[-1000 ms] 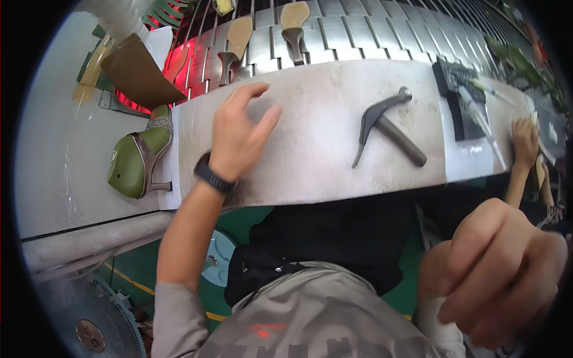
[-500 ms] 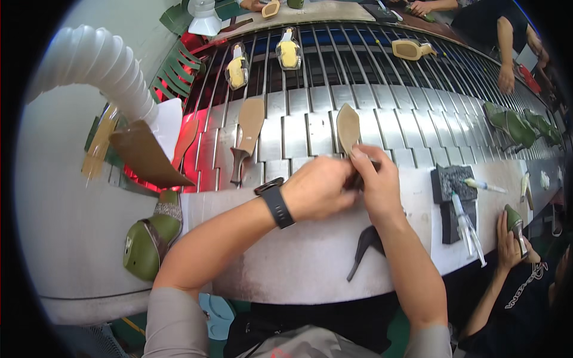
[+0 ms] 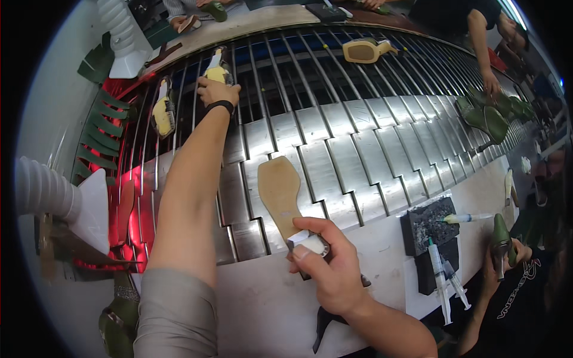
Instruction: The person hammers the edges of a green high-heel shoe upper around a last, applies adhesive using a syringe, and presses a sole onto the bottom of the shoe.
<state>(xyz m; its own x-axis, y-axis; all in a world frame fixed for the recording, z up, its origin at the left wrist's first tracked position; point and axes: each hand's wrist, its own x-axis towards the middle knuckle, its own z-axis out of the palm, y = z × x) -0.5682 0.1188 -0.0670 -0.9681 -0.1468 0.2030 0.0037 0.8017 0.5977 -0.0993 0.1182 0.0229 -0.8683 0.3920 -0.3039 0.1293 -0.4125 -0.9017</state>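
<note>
Tan sole (image 3: 279, 179), positioned over the near slats of the metal conveyor (image 3: 370, 149), toe end directed away from the person. Left to right: a green shoe (image 3: 113, 325) is partly hidden by the sleeve (image 3: 179, 316). A yellow-lined shoe piece (image 3: 162, 116) is laid lengthwise along the conveyor rods, by which it is presumably supported. A second yellow-lined piece (image 3: 216, 72) is touched by the left hand (image 3: 218, 92), its fingers bent over the near end; whether it is pinched cannot be told. The sole's heel end and a pale rounded piece (image 3: 315, 243) are pinched by the right hand (image 3: 334, 268), probably so that the broad face is left uncovered. Beneath, a dark tool (image 3: 325, 324) is partly covered on the worktop (image 3: 256, 310). Syringes (image 3: 440, 280) are rested tip-first on dark blocks (image 3: 427, 221), probably to keep the tips raised. Farthest right, another green shoe (image 3: 501, 241) is held by a co-worker's hand (image 3: 522, 252).
</note>
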